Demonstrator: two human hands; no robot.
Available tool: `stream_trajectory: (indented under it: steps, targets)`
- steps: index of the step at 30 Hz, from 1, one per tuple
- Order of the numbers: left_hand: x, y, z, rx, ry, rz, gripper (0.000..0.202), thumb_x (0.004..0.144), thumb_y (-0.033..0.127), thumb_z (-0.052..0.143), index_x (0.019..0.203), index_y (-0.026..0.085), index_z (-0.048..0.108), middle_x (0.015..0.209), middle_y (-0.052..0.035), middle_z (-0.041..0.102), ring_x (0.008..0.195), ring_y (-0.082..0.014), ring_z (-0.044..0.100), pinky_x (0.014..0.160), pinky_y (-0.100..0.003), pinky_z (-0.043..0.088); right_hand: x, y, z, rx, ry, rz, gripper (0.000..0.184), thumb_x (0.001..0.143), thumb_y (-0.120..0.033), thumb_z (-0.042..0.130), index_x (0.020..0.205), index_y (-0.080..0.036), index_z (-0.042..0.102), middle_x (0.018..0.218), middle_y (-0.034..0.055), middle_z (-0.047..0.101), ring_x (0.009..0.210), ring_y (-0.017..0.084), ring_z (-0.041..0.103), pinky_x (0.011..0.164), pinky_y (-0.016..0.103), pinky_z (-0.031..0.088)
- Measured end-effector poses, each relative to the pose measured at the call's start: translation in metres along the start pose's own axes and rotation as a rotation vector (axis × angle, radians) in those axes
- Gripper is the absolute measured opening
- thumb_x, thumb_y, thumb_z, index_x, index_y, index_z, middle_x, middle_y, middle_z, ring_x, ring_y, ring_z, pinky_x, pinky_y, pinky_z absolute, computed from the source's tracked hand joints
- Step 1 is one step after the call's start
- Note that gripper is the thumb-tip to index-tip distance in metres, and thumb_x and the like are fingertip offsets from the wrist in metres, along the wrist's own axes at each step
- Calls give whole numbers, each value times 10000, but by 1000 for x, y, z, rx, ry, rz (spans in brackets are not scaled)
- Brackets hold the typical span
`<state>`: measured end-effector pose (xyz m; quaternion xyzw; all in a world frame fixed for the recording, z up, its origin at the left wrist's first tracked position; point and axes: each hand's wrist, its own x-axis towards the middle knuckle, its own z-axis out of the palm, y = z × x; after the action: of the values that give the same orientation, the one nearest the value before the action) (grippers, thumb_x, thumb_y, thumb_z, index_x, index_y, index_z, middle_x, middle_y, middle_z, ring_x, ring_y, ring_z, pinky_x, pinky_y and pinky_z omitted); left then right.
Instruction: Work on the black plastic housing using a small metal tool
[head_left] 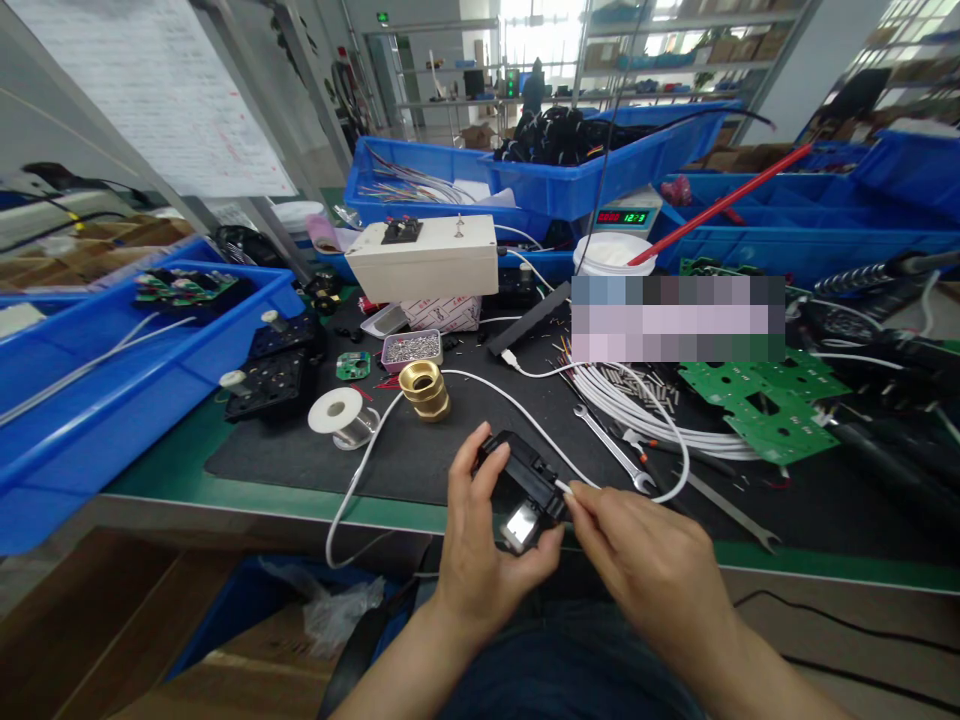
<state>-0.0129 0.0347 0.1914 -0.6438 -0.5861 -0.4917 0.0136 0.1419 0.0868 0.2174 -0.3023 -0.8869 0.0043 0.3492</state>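
My left hand point(484, 540) grips a black plastic device housing point(517, 470) above the bench's front edge, fingers on its far side and thumb underneath. A bright, shiny square part point(521, 522) shows on the near end of the housing. My right hand point(645, 540) pinches a white cable point(562, 487) where it meets the housing's right side. The pinching fingertips partly hide that joint. From there the white cable loops over the mat on the right. Another stretch of white cable point(517, 405) runs behind the housing.
A brass fitting point(426, 392), solder spool point(337, 412) and tin of small screws point(412, 348) stand on the dark mat. An open-ended wrench point(615, 450) and green circuit boards point(765, 400) lie to the right. Blue bins point(247, 350) border the left and back.
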Motion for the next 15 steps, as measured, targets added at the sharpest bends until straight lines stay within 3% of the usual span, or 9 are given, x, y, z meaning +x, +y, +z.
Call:
stream_trajectory:
  steps: [3,9,12,15]
  targets:
    - [-1,-1,1,-10,-11,-17,632,780,189,637,1328,84,340,1374,-208,349,1299,-280,356,1075,-459,359,0,1,3,-15,5,-5,158,916,-166,477,901,-117,626,695,35,680,588,139,650,578,249,461]
    - [-2,-5,2,-50,-20,-33,720,789,203,637,1393,94,259,1404,-198,332,1328,-268,323,1101,-442,329,5,8,6,477,-192,400,195,912,-277,494,806,-203,641,623,-53,655,510,71,603,495,164,431]
    - [-4,-7,1,-98,-39,-66,752,811,250,658,1412,111,228,1425,-191,317,1344,-260,303,1113,-424,315,4,9,8,497,-154,422,187,906,-302,495,859,-211,652,701,-40,681,589,78,628,571,165,447]
    - [-5,-6,1,-143,-65,-110,810,797,253,695,1427,146,196,1450,-171,290,1359,-257,274,1129,-432,287,3,11,8,539,-211,493,255,903,-377,481,837,-208,660,606,-37,629,516,85,576,514,183,419]
